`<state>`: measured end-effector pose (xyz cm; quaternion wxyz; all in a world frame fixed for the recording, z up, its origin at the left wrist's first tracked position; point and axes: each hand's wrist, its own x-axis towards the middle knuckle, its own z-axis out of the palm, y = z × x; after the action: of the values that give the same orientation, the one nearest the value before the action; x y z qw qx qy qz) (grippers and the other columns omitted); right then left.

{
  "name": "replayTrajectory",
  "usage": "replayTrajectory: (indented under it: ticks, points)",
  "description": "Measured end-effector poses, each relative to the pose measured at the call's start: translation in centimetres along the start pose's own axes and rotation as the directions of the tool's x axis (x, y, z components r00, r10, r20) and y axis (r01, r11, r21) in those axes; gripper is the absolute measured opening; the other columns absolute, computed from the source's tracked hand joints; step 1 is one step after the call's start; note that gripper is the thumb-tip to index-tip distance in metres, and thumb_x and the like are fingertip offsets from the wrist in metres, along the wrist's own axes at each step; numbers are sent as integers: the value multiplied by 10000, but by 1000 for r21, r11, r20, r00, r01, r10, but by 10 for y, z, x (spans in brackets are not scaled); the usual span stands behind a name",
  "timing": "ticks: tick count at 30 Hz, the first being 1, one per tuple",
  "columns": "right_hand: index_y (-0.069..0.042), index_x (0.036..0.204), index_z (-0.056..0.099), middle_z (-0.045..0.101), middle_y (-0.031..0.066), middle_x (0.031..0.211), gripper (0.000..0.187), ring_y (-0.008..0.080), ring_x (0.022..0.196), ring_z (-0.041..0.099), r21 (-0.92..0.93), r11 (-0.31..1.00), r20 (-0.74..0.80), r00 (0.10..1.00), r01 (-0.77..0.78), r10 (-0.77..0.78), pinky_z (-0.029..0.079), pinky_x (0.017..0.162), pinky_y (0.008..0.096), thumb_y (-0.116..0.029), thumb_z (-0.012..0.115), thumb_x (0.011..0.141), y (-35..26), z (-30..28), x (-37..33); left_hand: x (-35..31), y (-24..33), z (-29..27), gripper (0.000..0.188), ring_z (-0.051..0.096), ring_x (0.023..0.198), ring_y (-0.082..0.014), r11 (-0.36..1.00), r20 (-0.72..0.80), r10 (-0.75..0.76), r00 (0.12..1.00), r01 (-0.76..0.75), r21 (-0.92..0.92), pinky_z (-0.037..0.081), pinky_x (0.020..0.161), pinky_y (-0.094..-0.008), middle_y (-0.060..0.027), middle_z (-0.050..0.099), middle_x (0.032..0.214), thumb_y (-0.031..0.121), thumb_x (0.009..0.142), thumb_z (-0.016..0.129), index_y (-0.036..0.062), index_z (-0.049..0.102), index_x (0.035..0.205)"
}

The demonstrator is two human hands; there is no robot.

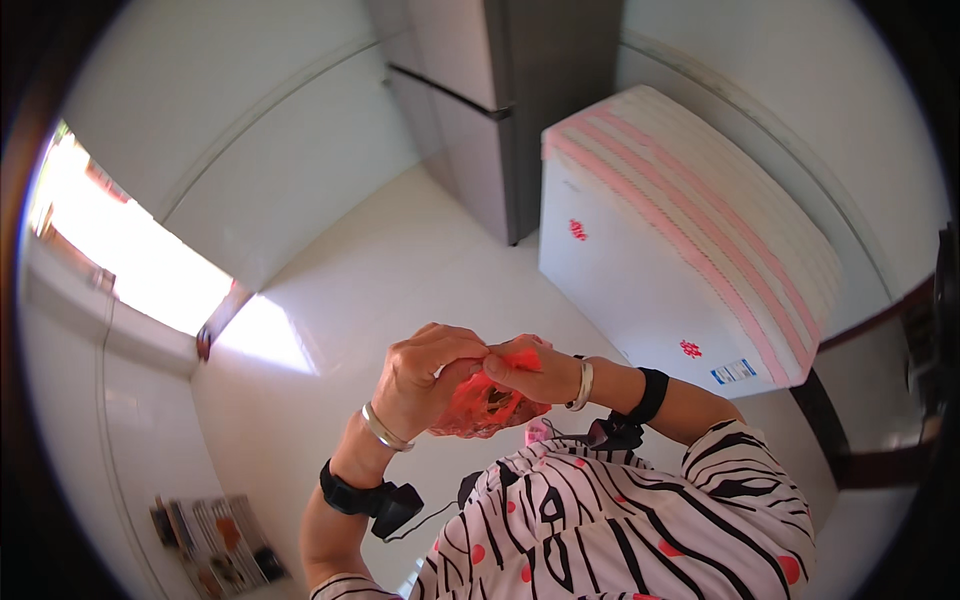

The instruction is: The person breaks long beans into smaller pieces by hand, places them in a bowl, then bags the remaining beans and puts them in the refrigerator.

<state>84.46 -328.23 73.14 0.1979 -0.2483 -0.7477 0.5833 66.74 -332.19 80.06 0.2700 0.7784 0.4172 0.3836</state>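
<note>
A thin red plastic bag (470, 415) hangs in front of my body, with something brownish showing inside it that I cannot make out. My left hand (425, 365) pinches the bag's top edge, its fingers closed. Close against it, my right hand (535, 375) grips the bag too, thumb toward the left hand's fingertips. The two hands meet at the top of the bag, and most of the bag hangs below and between them. Each wrist wears a pale bangle and a black strap; a dark device sits on the left forearm strap.
A white chest freezer (620, 270) with a pink-striped cover (690, 200) stands to the right. Beyond it rises a grey refrigerator (455, 130). Bright light enters through a doorway (130, 240) at left. A rack of small items (220, 545) is at lower left, above pale floor (350, 240).
</note>
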Motion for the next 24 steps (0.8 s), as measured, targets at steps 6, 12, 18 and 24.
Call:
replayTrajectory:
  ticks: [6,12,18,24]
  points:
    - [-38,911,567,481,-28,650,380,39,557,408,230,973,-371,927,29,60,361,540,194,-346,348,949,-7,-119,-33,121,-10,54,100,579,630,-189,981,61,194,979,-194,-1,460,584,-252,-87,596,704,-79,676,590,-4,593,742]
    - [-23,836,541,486,-12,701,334,61,614,428,11,1000,-649,761,5,3,381,569,211,-278,356,948,-27,-215,-55,240,-19,107,80,586,638,-208,923,12,313,950,-302,-237,470,605,-271,-113,594,720,-61,707,592,-22,587,777]
    - [-22,816,531,521,12,715,347,85,621,459,-213,975,-862,482,-69,-155,407,596,237,-314,388,936,-13,-311,-59,352,-25,161,67,547,631,-129,802,-112,409,905,-416,-430,442,617,-234,-58,600,722,-54,726,594,-13,583,779]
    - [-19,805,517,542,20,687,349,86,587,469,-117,979,-963,260,-169,-70,411,560,252,-339,433,917,8,-393,-70,412,-44,210,166,551,682,-224,542,-120,742,660,-695,-472,448,617,-315,-112,556,740,-15,730,607,18,549,882]
